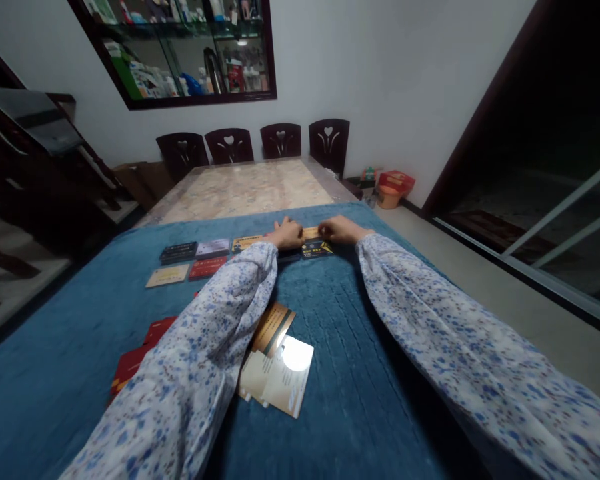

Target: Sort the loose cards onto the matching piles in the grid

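Orange card (311, 233) at 12 o'clock on blue cloth (340, 320), between the curled left hand (289, 235) and right hand (343, 229); whether either pinches it, I cannot tell. Brushing fingers could skew the black card (316, 250) at its 6 o'clock side.

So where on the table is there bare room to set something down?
The blue cloth looks bare between the pale cards and right sleeve, and left of the red cards. The stone tabletop is bare toward the chairs. It is crowded along the card rows, at both hands.
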`<state>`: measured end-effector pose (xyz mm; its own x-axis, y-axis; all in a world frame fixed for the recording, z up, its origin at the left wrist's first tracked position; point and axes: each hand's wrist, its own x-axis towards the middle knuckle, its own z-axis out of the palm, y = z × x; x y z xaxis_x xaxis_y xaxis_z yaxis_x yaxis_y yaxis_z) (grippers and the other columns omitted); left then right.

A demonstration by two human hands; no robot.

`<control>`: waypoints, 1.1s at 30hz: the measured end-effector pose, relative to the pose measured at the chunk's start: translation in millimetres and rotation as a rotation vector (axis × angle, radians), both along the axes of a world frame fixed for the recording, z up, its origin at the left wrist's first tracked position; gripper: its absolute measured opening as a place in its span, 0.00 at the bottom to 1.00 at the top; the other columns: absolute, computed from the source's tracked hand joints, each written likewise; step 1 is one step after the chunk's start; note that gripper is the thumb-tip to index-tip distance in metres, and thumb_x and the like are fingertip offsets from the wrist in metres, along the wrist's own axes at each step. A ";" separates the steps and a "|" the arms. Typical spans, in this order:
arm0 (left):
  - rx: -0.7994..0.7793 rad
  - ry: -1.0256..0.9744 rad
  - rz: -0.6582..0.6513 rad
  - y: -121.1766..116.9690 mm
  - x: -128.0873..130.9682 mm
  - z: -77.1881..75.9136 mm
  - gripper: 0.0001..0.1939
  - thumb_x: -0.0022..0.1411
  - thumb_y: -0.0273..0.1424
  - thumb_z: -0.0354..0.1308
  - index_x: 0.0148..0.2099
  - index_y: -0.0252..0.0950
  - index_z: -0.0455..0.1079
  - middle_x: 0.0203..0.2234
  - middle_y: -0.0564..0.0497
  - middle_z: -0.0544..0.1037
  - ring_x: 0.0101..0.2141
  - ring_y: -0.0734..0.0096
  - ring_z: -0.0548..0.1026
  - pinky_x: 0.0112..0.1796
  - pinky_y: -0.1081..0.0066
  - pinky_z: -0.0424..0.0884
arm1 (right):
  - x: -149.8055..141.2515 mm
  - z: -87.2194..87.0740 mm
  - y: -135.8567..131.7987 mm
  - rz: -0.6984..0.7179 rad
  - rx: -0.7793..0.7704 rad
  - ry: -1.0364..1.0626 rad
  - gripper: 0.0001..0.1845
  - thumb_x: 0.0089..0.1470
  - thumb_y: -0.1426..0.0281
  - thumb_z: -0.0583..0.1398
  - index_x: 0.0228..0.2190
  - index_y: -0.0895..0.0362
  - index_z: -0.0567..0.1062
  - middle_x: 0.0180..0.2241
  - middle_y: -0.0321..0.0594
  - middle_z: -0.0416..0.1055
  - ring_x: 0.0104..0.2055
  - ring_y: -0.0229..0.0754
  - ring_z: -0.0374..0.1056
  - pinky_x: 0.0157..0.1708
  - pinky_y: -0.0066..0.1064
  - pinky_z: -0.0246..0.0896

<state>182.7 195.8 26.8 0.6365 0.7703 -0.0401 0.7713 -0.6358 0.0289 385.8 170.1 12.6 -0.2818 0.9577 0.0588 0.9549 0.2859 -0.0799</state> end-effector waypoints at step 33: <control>0.324 -0.126 -0.057 -91.9 -83.2 15.2 0.15 0.70 0.29 0.50 0.51 0.37 0.76 0.50 0.39 0.77 0.57 0.47 0.64 0.51 0.49 0.61 | -40.5 8.8 -91.3 0.166 0.300 -0.013 0.13 0.64 0.73 0.55 0.41 0.57 0.80 0.41 0.49 0.78 0.42 0.48 0.68 0.37 0.34 0.53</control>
